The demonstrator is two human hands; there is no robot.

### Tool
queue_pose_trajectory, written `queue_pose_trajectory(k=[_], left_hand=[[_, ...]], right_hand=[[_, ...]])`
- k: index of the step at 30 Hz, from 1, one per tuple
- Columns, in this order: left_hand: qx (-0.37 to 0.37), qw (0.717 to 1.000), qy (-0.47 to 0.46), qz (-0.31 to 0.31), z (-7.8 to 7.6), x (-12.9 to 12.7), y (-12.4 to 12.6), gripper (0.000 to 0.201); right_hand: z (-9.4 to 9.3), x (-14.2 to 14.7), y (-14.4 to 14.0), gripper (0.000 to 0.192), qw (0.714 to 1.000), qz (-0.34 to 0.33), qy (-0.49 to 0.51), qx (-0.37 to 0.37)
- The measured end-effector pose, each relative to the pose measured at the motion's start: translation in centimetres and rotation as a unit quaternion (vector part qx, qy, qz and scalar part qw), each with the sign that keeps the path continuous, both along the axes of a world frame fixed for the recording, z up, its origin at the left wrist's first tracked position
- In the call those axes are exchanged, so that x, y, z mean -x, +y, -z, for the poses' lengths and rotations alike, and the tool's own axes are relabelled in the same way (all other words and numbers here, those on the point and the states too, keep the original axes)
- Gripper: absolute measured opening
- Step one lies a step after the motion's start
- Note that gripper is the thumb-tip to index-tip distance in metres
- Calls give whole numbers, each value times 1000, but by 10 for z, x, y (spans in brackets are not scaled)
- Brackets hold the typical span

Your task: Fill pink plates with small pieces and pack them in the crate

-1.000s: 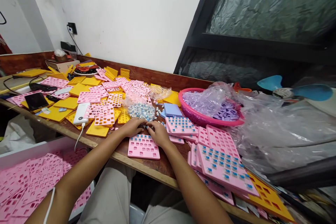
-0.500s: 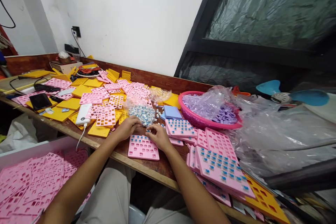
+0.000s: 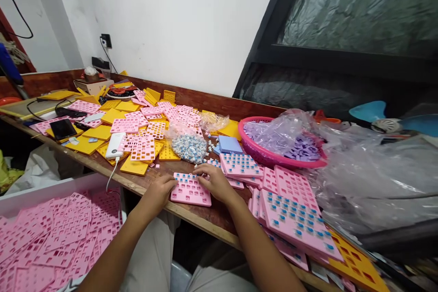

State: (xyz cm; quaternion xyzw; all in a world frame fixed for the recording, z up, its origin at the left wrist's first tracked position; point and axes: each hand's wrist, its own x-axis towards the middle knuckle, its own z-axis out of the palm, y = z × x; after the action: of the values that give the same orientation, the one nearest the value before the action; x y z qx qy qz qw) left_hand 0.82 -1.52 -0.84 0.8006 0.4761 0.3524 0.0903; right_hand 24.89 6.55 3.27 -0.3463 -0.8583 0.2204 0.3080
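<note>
In the head view, a pink keyboard plate (image 3: pixel 191 194) lies near the table's front edge, with blue key switches (image 3: pixel 185 178) seated along its upper rows and bare square holes below. My left hand (image 3: pixel 160 193) is closed at the plate's left edge, thumb and fingers against it. Bent over the upper right of the plate is my right hand (image 3: pixel 216 183), its fingertips drawn together at the switch rows; whatever they pinch is too small to make out. Just behind the plate sits a clear bag of blue-and-white switches (image 3: pixel 189 147), some of them spilled beside it.
Stacked pink plates filled with switches (image 3: pixel 290 221) stand to the right. Behind them is a pink basket (image 3: pixel 246 148) of purple pieces. Yellow and pink plates (image 3: pixel 92 133), a white power bank (image 3: pixel 115 145) and a phone cover the left. A box of pink plates (image 3: pixel 61 237) stands below.
Both hands have come from beside the switch bag to the pink plate. The left has moved down to its left edge, the right over its upper part. The camera view has shifted slightly.
</note>
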Motion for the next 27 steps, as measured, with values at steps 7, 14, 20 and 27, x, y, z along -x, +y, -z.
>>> queue_pose_trajectory(k=[7, 14, 20, 27], left_hand=[[18, 992, 122, 7, -17, -2, 5, 31], [45, 995, 89, -9, -22, -8, 12, 26], [60, 995, -78, -19, -11, -3, 7, 17], [42, 990, -133, -25, 0, -4, 4, 16]], right_hand=[[9, 6, 1, 25, 990, -32, -120, -70], [9, 8, -2, 25, 984, -19, -156, -83], [12, 2, 0, 27, 998, -44, -39, -23], [13, 9, -2, 17, 998, -41, -39, -21]])
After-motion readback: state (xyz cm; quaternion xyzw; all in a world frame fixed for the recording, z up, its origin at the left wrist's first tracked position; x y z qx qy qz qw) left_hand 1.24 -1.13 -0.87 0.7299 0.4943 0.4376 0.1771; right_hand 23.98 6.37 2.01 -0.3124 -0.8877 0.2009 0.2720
